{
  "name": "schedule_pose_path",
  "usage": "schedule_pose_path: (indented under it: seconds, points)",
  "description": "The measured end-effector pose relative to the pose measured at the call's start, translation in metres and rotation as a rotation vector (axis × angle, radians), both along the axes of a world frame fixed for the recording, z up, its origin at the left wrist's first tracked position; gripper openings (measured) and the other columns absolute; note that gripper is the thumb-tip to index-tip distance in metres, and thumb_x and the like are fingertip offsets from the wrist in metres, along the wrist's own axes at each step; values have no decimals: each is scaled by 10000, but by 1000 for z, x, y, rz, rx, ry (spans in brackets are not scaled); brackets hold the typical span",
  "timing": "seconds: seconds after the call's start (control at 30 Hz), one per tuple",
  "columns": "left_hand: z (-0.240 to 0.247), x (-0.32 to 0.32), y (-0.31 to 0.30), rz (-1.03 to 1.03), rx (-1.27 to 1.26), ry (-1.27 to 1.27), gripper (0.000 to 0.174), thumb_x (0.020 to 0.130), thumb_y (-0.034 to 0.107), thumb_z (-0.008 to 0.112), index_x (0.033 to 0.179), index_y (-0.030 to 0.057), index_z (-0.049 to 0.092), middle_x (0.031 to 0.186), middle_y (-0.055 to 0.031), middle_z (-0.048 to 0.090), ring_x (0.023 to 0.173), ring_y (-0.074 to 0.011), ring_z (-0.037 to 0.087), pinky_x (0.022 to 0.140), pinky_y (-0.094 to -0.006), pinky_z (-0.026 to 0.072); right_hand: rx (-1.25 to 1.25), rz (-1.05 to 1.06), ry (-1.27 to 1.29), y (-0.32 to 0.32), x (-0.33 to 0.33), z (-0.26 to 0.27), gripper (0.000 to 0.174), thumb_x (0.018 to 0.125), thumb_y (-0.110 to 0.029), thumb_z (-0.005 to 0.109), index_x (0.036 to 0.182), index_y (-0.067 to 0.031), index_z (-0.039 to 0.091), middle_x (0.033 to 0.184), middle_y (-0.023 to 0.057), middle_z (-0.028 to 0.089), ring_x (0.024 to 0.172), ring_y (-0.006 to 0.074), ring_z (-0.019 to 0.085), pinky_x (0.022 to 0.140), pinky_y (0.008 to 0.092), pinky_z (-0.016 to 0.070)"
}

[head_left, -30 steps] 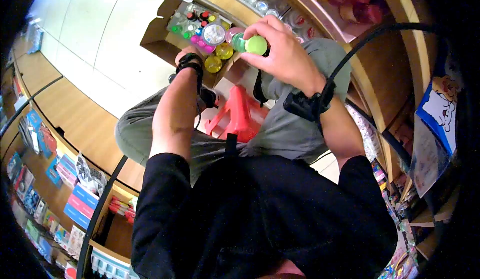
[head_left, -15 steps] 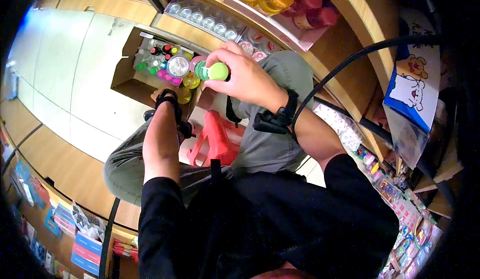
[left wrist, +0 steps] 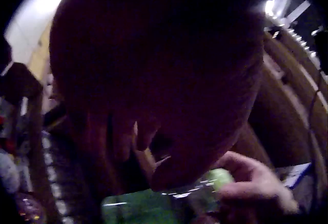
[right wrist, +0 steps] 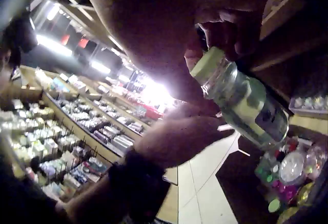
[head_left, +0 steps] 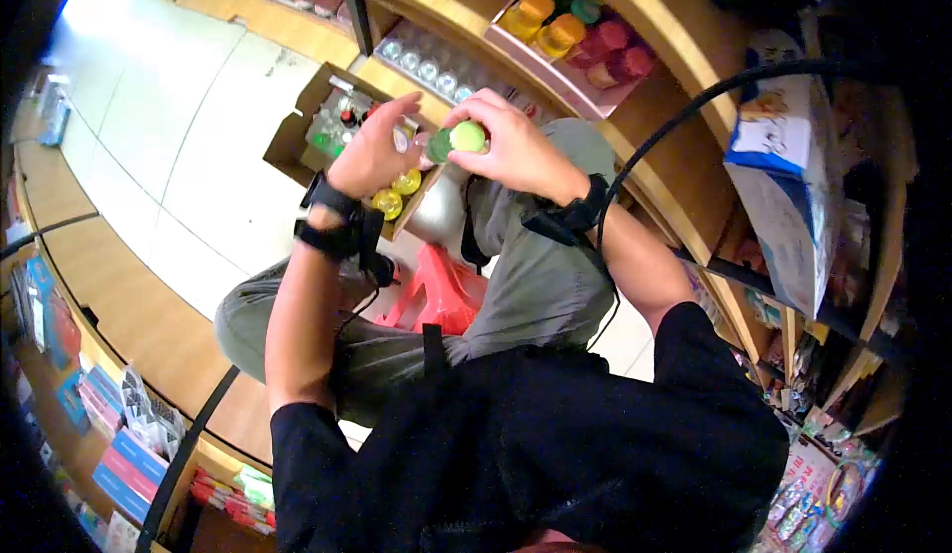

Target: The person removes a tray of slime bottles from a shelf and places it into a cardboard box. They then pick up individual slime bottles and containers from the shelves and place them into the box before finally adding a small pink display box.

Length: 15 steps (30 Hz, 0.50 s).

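Observation:
Above a cardboard box, my right hand (head_left: pixel 521 156) holds a clear bottle (right wrist: pixel 251 106) with a light green cap (head_left: pixel 468 136), thumb and fingers around the cap end. Green shows through the bottle's side, and the right wrist view has it tilted, base away from the fingers. My left hand (head_left: pixel 372 156) is raised beside it with fingers extended and thumb apart. In the left wrist view its dark fingers overlap the green bottle. The cardboard box (head_left: pixel 285 146) contains several small bottles with red, green and yellow colours, partly hidden behind the left hand.
To the right, a shelf bears a pink-edged tray (head_left: pixel 540 72) of bottles with orange, green and pink caps. Rows of clear jars (head_left: pixel 426 69) line a lower shelf behind the box. A red plastic stool (head_left: pixel 436 290) stands between the legs. A black cable (head_left: pixel 684 117) arcs past the right arm.
My left hand has risen from the box's near side up to the bottle, its fingers now spread. The right hand keeps its grip on the bottle. The head view has shifted.

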<state>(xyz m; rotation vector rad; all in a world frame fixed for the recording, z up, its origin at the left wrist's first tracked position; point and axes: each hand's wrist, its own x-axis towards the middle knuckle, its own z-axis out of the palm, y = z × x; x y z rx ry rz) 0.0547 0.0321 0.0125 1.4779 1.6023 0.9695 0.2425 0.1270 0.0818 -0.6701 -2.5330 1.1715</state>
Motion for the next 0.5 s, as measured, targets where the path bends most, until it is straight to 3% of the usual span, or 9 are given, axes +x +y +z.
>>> schedule_pose_path:
  seconds: [0.03,0.1,0.2,0.3,0.5]
  points:
    - [36,8,-6,-64,113,42,704,704,93,673,1323,23,344,1278,-137,463,1163,-238,464,964,-342,377,20,17,11,-4,-1,10,310,682,-125,677,953,-42,551,935,107,508,884,254,544,767,321,438]
    - [74,28,-18,-54,287,60,668,653,61,666,1263,0,402,1153,-189,530,1097,-323,502,946,-355,384,64,54,73,-12,-4,30,310,674,-116,674,943,-40,540,930,117,511,873,267,545,760,330,438]
    - [98,46,-35,90,253,40,681,639,32,643,1273,49,396,1128,-174,545,1068,-314,523,916,-360,412,97,51,60,-28,-7,62,302,668,-136,685,914,-35,543,919,125,532,879,279,550,781,337,444]
    - [97,54,-49,254,313,46,644,639,26,647,1249,67,445,1088,-143,577,1000,-281,570,839,-344,461,140,18,53,-45,-12,74,308,665,-151,687,906,-23,546,933,137,542,893,289,551,802,339,445]
    - [88,40,-66,311,378,-22,606,665,58,675,1232,61,463,1067,-118,585,904,-237,602,765,-307,486,196,67,81,-60,-10,87,479,719,-274,719,1066,-6,528,957,120,552,796,191,579,711,303,472]
